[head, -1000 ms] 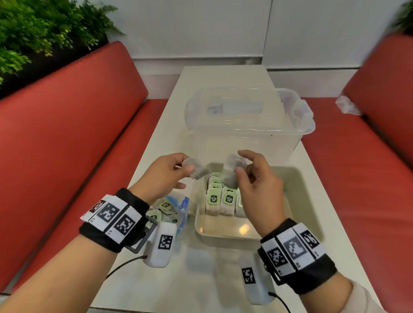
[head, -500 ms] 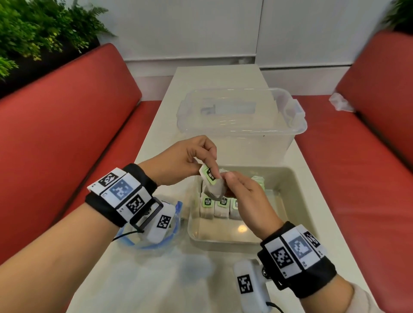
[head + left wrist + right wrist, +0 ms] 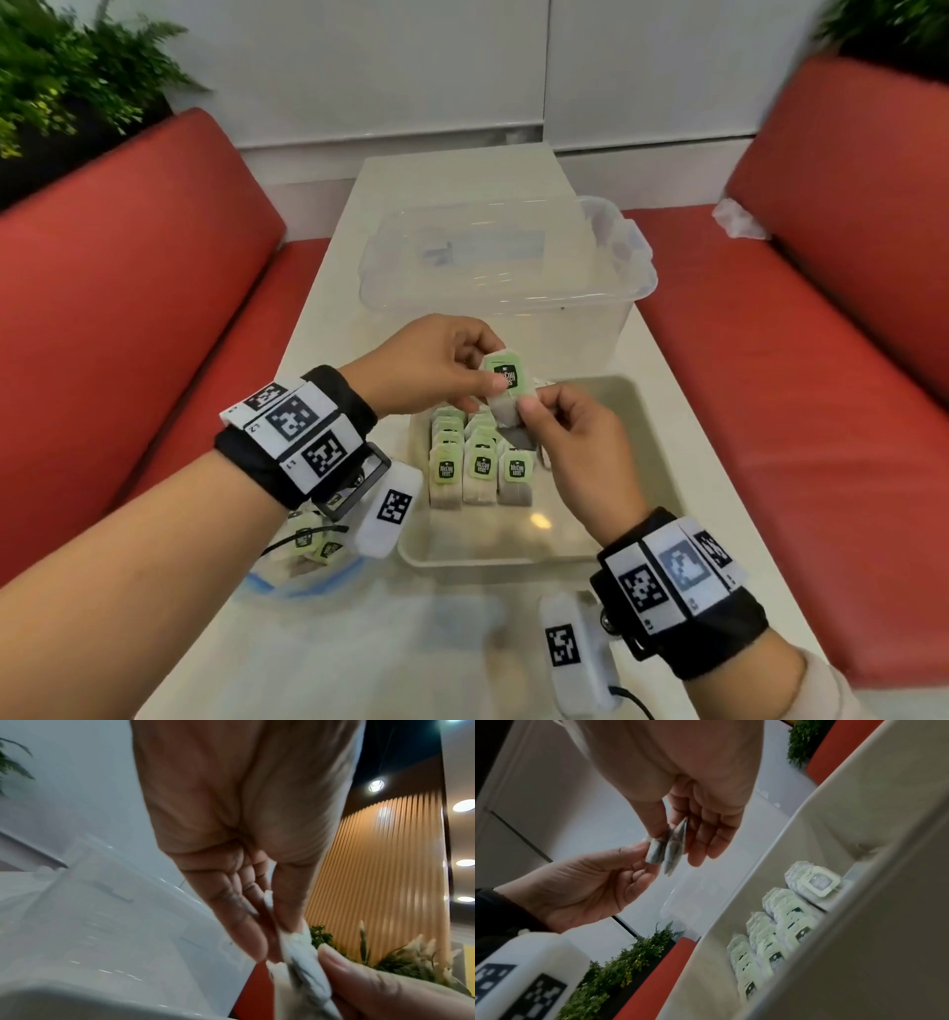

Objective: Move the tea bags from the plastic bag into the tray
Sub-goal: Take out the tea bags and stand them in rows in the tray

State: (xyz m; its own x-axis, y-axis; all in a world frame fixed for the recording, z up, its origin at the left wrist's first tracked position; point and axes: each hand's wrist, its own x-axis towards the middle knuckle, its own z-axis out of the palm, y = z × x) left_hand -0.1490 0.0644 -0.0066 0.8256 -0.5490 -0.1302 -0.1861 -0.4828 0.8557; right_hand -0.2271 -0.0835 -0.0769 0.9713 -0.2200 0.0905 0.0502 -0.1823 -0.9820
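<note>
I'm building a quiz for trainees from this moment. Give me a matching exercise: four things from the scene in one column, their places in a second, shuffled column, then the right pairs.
Things:
1. held tea bag
2. rows of tea bags
3. plastic bag
4. clear bin

Places:
A. under the left wrist
B. beyond the tray
C. inside the tray
D. pinched by the left hand and the right hand

Pairs: 1-D, 2-C, 3-A, 4-B

Head cam: high, facing forward and down over table (image 3: 328, 267). Wrist cams: low, very close, angled upward along each palm. All three views share the held tea bag (image 3: 506, 393) (image 3: 303, 963) (image 3: 666, 850) above tray (image 3: 513, 557).
</note>
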